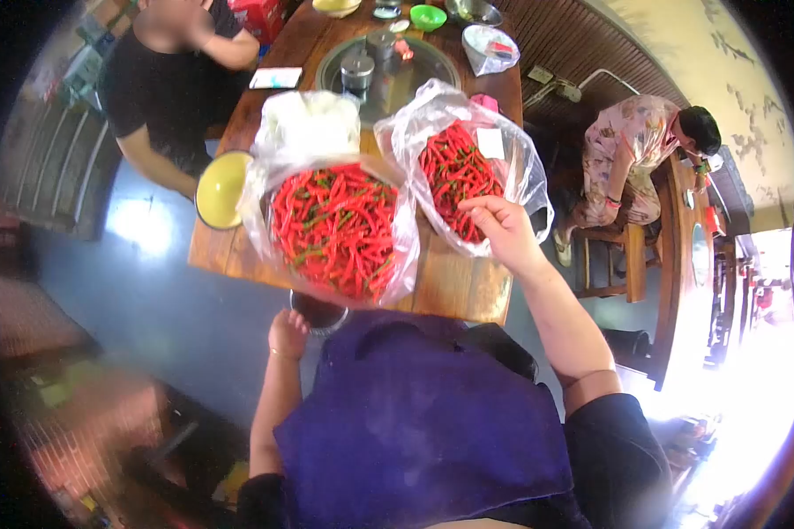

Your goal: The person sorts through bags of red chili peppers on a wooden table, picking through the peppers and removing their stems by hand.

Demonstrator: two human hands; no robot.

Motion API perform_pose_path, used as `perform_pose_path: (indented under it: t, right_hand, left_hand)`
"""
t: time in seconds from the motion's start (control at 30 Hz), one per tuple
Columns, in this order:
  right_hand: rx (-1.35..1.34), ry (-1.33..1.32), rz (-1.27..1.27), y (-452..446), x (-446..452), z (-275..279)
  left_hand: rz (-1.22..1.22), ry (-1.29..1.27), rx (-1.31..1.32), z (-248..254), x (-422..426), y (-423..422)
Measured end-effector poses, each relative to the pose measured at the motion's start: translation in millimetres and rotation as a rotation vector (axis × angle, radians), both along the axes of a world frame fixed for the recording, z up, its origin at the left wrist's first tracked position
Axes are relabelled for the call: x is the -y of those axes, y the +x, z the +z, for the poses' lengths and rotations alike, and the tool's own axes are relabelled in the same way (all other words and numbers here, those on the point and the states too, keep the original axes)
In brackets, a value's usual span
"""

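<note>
Two clear plastic bags full of red chilies stand open at the table's near end: a larger heap of chilies [335,227] on the left and a smaller heap of chilies [454,167] on the right. My right hand [503,231] is over the near edge of the right bag, thumb and forefinger pinched against the chilies. Whatever sits between its fingertips is too small to tell. Low on the left, below the tabletop, my left hand [288,335] has its fingers curled beside a dark round container [318,310]. What it holds, if anything, is hidden.
A yellow bowl [223,189] sits at the wooden table's left edge, near a white plastic bag [309,123]. Behind are a round glass turntable [423,81], a metal canister [357,72] and a green bowl [428,18]. One person [172,88] sits left, another person [626,154] right.
</note>
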State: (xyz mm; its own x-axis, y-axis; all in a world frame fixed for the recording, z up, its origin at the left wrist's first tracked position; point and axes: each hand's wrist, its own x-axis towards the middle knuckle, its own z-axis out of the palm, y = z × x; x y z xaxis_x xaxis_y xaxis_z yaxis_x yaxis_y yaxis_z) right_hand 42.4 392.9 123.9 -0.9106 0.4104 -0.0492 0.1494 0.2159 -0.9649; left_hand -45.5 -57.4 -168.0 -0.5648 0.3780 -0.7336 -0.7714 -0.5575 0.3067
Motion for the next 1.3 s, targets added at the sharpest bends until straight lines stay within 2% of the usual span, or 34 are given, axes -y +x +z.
perform_pose_path:
  t: [0.03, 0.1, 0.17, 0.23, 0.3, 0.37, 0.4, 0.43, 0.47, 0.5, 0.53, 0.6, 0.67, 0.77, 0.9, 0.93, 1.0, 1.1, 1.13, 1.23, 1.3]
  right_hand:
    - [0.055, 0.074, -0.015, -5.2, -19.9, -9.3]
    - [0.099, 0.045, -0.03, -20.1, -51.3, -30.1]
    - [0.148, 0.248, -0.027, -41.6, -76.6, -43.7]
    - [0.194, 0.211, -0.076, -67.8, -98.9, -73.7]
    - [0.227, 0.425, -0.051, -97.9, -122.5, -109.7]
    - [0.196, 0.613, -0.006, -124.6, -145.6, -139.0]
    - [0.191, 0.586, -0.011, -135.8, -153.0, -149.0]
    - [0.251, 0.64, -0.02, -144.7, -154.9, -145.7]
    - [0.314, 0.695, -0.023, -153.4, -157.0, -141.5]
    - [0.375, 0.754, -0.019, -158.7, -158.3, -141.1]
    - [0.168, 0.413, -0.14, -159.5, -159.8, -158.0]
    - [0.036, 0.165, -0.173, -166.0, -169.9, -180.6]
    - [0.051, 0.156, -0.103, -176.4, -176.3, -192.8]
    - [0.064, 0.159, -0.026, -188.3, -180.1, -208.7]
    - [0.116, 0.187, 0.109, -185.5, -180.0, -199.9]
    - [0.171, 0.236, 0.177, -180.2, -174.1, -172.2]
    - [0.272, 0.339, 0.314, -169.5, -157.9, -118.8]
    - [0.454, 0.924, 0.401, -155.4, -127.1, -104.2]
    - [0.54, 0.892, 0.441, -156.3, -123.0, -107.6]
    - [0.499, 0.754, 0.424, -155.0, -123.4, -102.2]
    - [0.583, 0.827, 0.396, -161.6, -118.1, -99.1]
  left_hand:
    - [-0.019, 0.094, -0.031, -14.9, 10.7, -0.5]
    - [0.029, -0.031, 0.01, 3.4, 11.3, -4.4]
    - [0.087, -0.161, 0.054, 28.9, 1.3, -1.1]
    - [0.16, -0.291, 0.103, 52.0, -9.9, 4.9]
    - [0.196, -0.322, 0.118, 65.5, -10.3, 8.6]
    - [0.21, -0.131, 0.105, 51.9, 13.2, 16.7]
    - [0.232, 0.009, 0.124, 43.1, 27.0, 21.3]
    - [0.259, 0.075, 0.175, 59.5, 19.2, 22.1]
    - [0.106, -0.246, 0.027, 74.9, 10.7, 30.2]
    - [0.125, -0.311, 0.054, 89.1, 0.3, 32.8]
    - [0.148, -0.375, 0.083, 102.6, -9.5, 35.7]
    - [0.181, -0.409, 0.126, 110.2, -8.4, 42.9]
    - [0.2, -0.34, 0.144, 97.0, 10.4, 52.8]
    - [0.229, -0.547, 0.24, 107.5, -5.9, 62.4]
    - [0.167, -0.545, 0.244, 89.2, 9.5, 72.9]
    - [-0.056, -0.503, -0.049, 66.1, 38.4, 80.1]
    - [0.047, -0.552, 0.09, 83.2, 18.8, 70.6]
    - [0.074, -0.688, 0.2, 119.2, -17.1, 54.2]
    - [0.056, -0.694, 0.183, 121.2, -16.0, 49.2]
    - [-0.009, -0.674, 0.096, 136.9, -7.8, 32.2]
    - [-0.065, -0.593, -0.013, 162.0, -0.7, 14.7]
